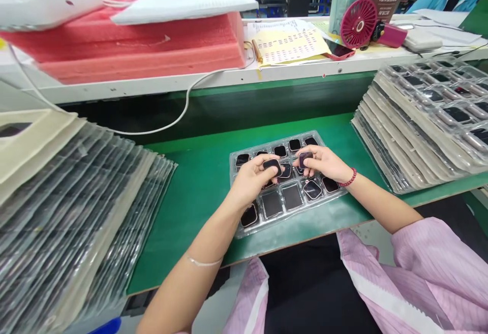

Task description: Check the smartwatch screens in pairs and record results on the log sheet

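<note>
My left hand is closed on a dark, rounded-square watch face, thumb on its front. In my right hand a similar watch face is gripped between thumb and fingers. Both are held just above a clear plastic tray on the green mat. Several more dark watch faces lie in its pockets, one of them a tilted watch face at the front. Two front pockets show only a flat dark grey bottom. My hands hide part of the middle row.
Stacked trays lean at the left. Another tray stack, its top filled with watch faces, stands at the right. Pink foam, papers, a phone and a small fan occupy the shelf. A white cable hangs below it.
</note>
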Demonstrator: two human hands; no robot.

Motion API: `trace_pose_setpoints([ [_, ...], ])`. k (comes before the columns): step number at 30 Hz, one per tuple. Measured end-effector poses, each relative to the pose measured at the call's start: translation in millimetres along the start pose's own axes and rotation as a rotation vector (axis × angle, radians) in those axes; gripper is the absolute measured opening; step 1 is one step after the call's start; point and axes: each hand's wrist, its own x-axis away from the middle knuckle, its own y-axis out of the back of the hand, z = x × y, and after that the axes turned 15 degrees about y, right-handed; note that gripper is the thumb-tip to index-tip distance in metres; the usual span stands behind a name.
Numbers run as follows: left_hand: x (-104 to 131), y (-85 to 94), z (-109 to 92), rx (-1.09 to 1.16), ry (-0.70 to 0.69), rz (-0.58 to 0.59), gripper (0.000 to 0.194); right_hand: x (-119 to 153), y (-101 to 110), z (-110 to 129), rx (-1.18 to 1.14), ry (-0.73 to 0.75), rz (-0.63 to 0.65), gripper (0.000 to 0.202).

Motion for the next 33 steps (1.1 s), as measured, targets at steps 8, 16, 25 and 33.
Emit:
trace_pose_setpoints([
  [8, -24, 2.5, 3, 0.305, 0.167, 0.255, 0.078, -1, 23, -1, -0.355, -0.099, -0.046, 0.050],
  [16, -21, 1.3, 11, 0.250, 0.103, 0.238, 0.063, 3, 13, -4, -0.316, -0.119, 0.026, 0.049],
  [25, -19, -8.2, 16, 0.024, -0.041, 0.098, 0.055, 5, 3, -13, 0.023, 0.031, 0.030, 0.045],
  [33, -17, -10.7, 13, 0.016, -0.033, 0.066, 0.044, 6, -1, -9, 0.063, 0.051, 0.027, 0.040],
])
